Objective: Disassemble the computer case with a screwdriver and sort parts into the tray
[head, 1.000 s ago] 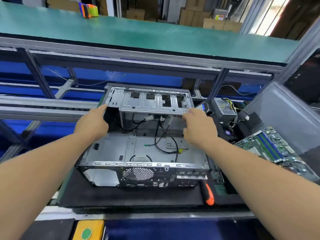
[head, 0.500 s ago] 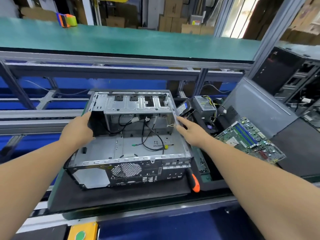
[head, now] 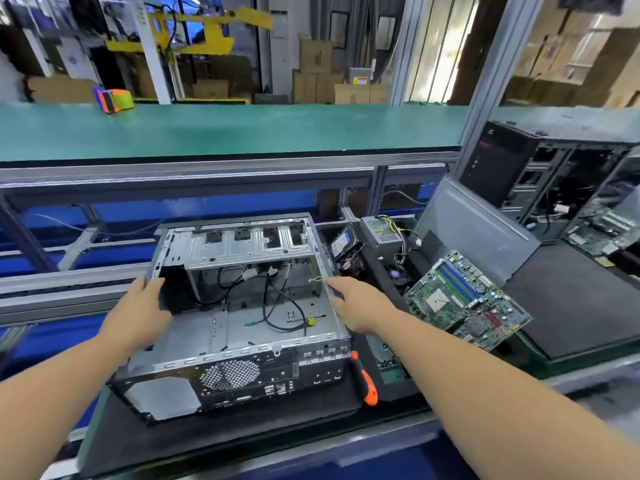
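The open computer case (head: 242, 323) lies on its side on a black mat (head: 214, 438), with its rear panel toward me and loose black cables inside. My left hand (head: 140, 308) holds the top edge of the case's left wall, thumb toward the inside. My right hand (head: 353, 304) rests on the rim of the right wall with its fingers straight. An orange-and-black screwdriver (head: 363, 381) lies against the case's near right corner, and neither hand touches it. The dark tray (head: 398, 386) to the right holds a motherboard (head: 464, 299), a power supply (head: 381, 235) and a hard drive (head: 341, 240).
A grey side panel (head: 481, 233) leans behind the motherboard. Another open case (head: 540, 174) stands at the far right by a second mat (head: 581, 306). A green shelf (head: 225, 129) runs overhead behind the case, and metal rails (head: 69, 275) pass at the left.
Both hands have slid back from the drive cage to the case's side walls. The view has swung up and to the right. The case looks unmoved.
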